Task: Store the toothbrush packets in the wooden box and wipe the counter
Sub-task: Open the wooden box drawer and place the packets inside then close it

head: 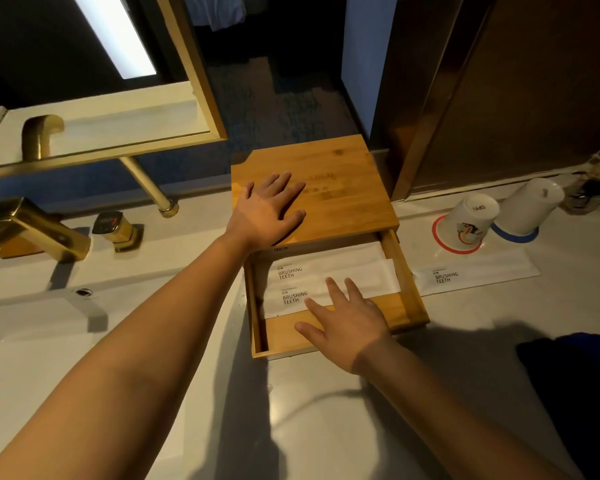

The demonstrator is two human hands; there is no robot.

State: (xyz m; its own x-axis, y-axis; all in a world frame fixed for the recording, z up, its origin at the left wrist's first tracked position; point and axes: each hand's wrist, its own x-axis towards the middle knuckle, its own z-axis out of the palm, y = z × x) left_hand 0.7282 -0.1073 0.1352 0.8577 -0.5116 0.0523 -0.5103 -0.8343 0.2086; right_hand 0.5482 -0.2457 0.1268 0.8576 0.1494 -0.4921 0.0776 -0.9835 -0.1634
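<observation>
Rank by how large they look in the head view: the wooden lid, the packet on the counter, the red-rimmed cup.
1. wooden lid
2. packet on the counter
3. red-rimmed cup
Packet and cup look close; unsure.

The pale stone bathroom counter (326,410) carries a light wooden box with a sliding lid (414,306), a white toothbrush packet printed "BRUSHING TEETH" (475,273), two upturned white cups (471,221) on that packet, a dark blue cloth (575,375) and gold tap fittings (118,226).
</observation>
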